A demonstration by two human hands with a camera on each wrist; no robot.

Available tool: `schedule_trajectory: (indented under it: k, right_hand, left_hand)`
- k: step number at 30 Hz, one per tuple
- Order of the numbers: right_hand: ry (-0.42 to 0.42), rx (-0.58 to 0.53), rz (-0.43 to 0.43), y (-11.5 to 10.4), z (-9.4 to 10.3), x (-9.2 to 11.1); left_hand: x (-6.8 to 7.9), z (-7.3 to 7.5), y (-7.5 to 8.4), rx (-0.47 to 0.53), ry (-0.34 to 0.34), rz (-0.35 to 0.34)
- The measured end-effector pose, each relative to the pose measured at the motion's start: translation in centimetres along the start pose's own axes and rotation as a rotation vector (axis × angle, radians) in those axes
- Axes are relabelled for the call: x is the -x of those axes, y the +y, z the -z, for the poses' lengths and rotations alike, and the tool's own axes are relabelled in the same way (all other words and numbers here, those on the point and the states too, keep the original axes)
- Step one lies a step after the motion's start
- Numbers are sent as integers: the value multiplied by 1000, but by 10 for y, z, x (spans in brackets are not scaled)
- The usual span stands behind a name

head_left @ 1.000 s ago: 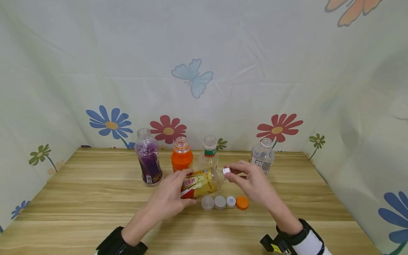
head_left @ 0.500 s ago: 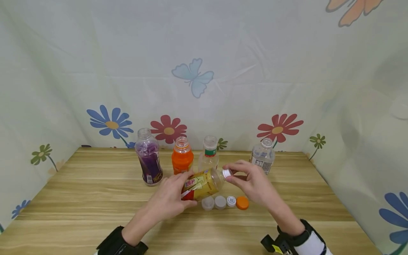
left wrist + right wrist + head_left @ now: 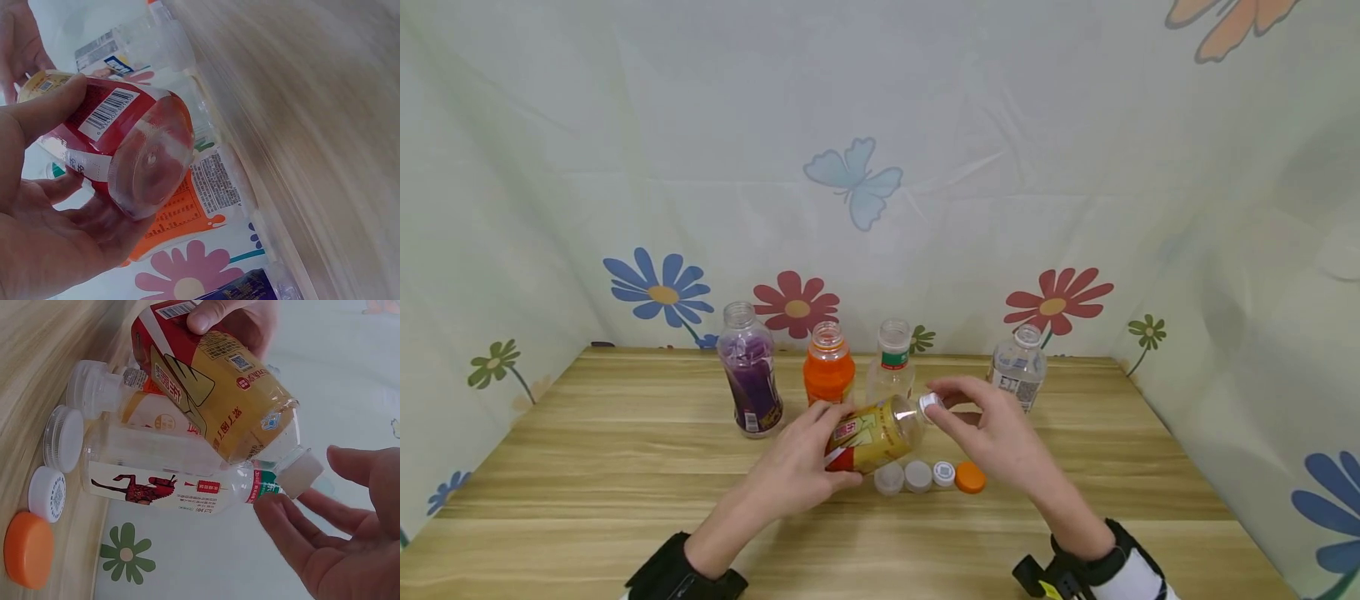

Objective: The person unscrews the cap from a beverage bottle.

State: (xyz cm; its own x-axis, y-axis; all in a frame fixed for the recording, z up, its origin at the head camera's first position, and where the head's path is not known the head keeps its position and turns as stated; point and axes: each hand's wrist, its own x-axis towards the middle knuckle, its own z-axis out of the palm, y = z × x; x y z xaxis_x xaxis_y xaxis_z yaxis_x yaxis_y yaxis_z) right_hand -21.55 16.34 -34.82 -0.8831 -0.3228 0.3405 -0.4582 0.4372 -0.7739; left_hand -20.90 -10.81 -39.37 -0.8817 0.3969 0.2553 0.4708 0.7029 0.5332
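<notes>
My left hand (image 3: 801, 462) grips a plastic drink bottle (image 3: 872, 435) with a yellow and red label, tilted above the table with its neck to the right. A white cap (image 3: 301, 475) sits on its mouth. Around that cap are the fingers of my right hand (image 3: 996, 429); in the right wrist view the thumb and forefinger stand spread wider than the cap, a gap showing at the thumb. The left wrist view shows the bottle's clear base (image 3: 153, 159), with the left thumb and fingers wrapped about the label.
Behind stand uncapped bottles: one purple (image 3: 750, 375), one orange (image 3: 828, 371), a clear one with a green neck band (image 3: 892, 360) and another clear one (image 3: 1018, 367). Loose caps lie in a row in front, ending with an orange cap (image 3: 970, 477). A flowered curtain (image 3: 880, 100) hangs behind.
The right fingers have shifted about the cap, the thumb now spread off it. The bottle's neck has moved slightly left; the left hand keeps its grip. Standing bottles and loose caps are unmoved.
</notes>
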Motion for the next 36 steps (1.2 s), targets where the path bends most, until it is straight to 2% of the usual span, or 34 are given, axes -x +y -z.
schedule_trajectory:
  k: [6, 15, 36]
  right_hand:
    - [56, 113, -29, -1, -2, 1]
    - [91, 141, 5, -1, -5, 1]
    - [49, -20, 114, -6, -3, 3]
  left_hand:
    - [0, -2, 1, -11, 11, 1]
    - [0, -5, 0, -33, 21, -20]
    - [-1, -7, -2, -30, 40, -59]
